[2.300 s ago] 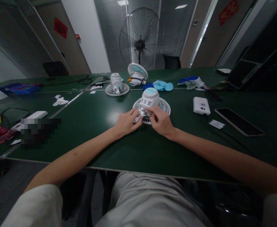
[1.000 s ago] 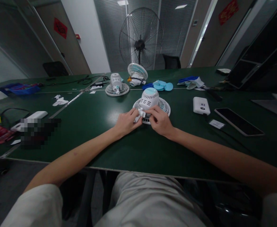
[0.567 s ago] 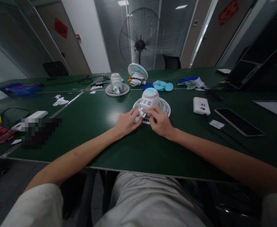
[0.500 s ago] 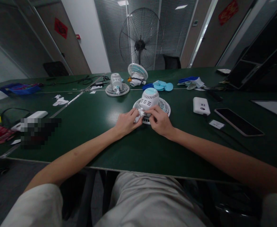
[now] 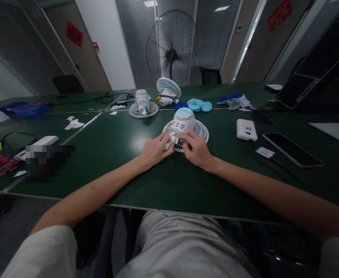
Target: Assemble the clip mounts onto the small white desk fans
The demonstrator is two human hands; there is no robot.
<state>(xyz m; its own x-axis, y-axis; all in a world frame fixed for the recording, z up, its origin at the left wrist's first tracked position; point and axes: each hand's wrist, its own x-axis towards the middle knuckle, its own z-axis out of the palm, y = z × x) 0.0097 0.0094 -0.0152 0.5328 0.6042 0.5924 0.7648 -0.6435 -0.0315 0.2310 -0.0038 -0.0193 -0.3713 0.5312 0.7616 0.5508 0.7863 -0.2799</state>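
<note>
A small white fan [image 5: 183,120] with a pale blue cap rests on its round grille, motor housing upward, on the green table in front of me. At its near side, my left hand [image 5: 157,148] is closed on a crumpled white tissue [image 5: 173,138], pressed against the lower housing. The fingers of my right hand [image 5: 197,150] are bent in a pinch at the tissue's right edge, close to the housing. What lies under the tissue and between the fingertips is hidden.
Farther back lie a second fan [image 5: 142,101], a third fan [image 5: 168,92] and light blue fan blades [image 5: 200,104]. On the right are a white power bank [image 5: 246,129] and a phone [image 5: 292,149]. Crumpled tissue [image 5: 73,124] lies to the left.
The white tissue has shifted very slightly between my fingers. Both hands and the fan stay in nearly the same place.
</note>
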